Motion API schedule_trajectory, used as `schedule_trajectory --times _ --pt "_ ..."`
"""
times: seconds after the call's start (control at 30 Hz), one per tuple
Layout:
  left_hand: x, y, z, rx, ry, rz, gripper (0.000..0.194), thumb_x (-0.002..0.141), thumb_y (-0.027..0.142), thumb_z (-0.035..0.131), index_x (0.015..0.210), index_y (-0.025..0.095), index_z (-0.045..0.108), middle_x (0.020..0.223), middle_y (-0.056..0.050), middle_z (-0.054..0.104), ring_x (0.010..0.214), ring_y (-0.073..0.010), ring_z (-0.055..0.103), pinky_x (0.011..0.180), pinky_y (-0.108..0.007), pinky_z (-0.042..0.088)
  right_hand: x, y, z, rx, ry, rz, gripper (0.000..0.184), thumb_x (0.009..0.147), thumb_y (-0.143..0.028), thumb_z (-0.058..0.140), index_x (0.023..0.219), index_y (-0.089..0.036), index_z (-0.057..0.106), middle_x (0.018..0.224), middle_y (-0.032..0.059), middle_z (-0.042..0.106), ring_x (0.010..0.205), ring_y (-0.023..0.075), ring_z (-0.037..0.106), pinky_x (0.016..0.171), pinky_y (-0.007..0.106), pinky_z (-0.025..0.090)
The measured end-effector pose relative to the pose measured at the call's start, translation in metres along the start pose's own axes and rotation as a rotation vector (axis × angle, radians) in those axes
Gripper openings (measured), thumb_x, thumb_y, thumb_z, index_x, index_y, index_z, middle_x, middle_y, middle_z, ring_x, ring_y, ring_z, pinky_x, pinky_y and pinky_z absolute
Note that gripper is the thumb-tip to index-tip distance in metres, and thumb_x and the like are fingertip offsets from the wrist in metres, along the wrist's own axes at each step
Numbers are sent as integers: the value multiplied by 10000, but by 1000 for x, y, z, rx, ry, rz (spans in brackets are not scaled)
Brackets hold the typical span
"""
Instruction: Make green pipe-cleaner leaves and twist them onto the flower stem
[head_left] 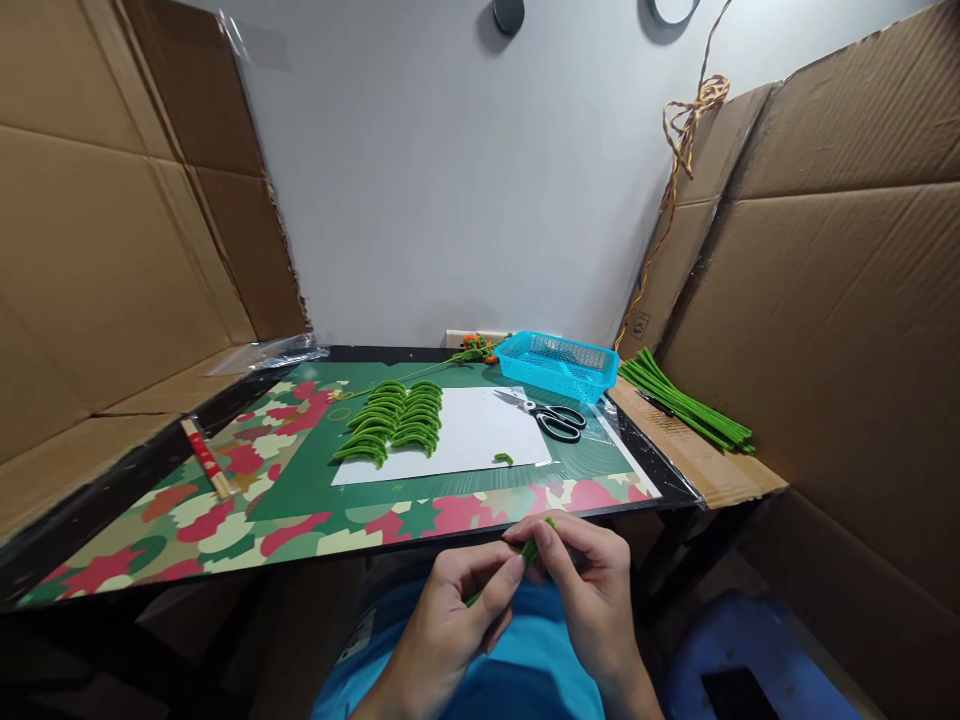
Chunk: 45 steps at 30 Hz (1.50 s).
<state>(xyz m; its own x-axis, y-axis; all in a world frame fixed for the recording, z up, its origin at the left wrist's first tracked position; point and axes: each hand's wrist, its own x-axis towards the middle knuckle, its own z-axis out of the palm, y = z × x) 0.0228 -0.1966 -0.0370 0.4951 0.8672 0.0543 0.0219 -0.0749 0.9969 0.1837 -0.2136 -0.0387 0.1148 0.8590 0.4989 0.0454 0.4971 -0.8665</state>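
Note:
My left hand (459,610) and my right hand (586,580) meet below the table's near edge, over my lap. Both pinch one green pipe cleaner (529,551), of which only a short stretch shows between the fingers. On the table lie two rows of curved green pipe cleaner pieces (394,420), partly on a white sheet (480,435). One small green scrap (503,459) lies alone on that sheet.
Scissors (553,417) lie by a blue plastic basket (556,363) at the back right. A bundle of straight green pipe cleaners (686,402) rests on cardboard to the right. Wrapped chopsticks (205,457) lie at the left. Cardboard walls stand on both sides.

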Motion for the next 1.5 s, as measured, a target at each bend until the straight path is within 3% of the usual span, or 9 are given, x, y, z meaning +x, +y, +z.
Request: schedule_trajectory --times 0.2,0.4,0.6,0.83,1.2,1.5 --pt "-1 2 1 0 -10 -14 523 992 635 571 893 139 701 499 60 425 458 -80 311 462 -229 227 -1 0 -1 12 2 13 296 1056 -360 605 993 -206 850 717 26 671 631 138 582 606 243 447" --pt "1 -4 2 -35 -27 -24 576 949 691 593 704 170 579 468 52 431 440 -74 312 459 -232 220 -1 2 1 -17 10 -1 320 1050 -371 601 919 -198 836 714 30 682 605 138 591 578 229 456" --pt "5 -11 4 -117 -32 -41 623 905 778 579 770 170 597 458 84 365 407 -69 256 431 -231 180 0 8 4 -31 19 -66 354 1049 -377 586 874 -179 822 633 18 617 552 138 545 543 239 431" --pt "3 -22 -1 -136 -41 -46 651 942 779 521 911 142 651 471 76 402 415 -77 274 433 -230 200 -1 14 4 -16 12 -70 349 1049 -373 585 875 -180 818 708 50 692 550 144 555 540 250 427" --pt "5 -6 4 -89 -40 -50 681 857 840 575 796 163 619 445 88 361 394 -68 256 423 -223 175 0 12 3 -16 6 -62 354 1055 -380 586 886 -172 816 660 24 649 540 127 556 548 240 436" --pt "9 -16 0 -97 -55 -2 607 918 768 575 762 181 571 465 93 332 400 -68 274 427 -222 186 0 16 7 -4 56 -41 389 1039 -434 605 853 -167 817 673 37 686 518 129 588 531 237 474"
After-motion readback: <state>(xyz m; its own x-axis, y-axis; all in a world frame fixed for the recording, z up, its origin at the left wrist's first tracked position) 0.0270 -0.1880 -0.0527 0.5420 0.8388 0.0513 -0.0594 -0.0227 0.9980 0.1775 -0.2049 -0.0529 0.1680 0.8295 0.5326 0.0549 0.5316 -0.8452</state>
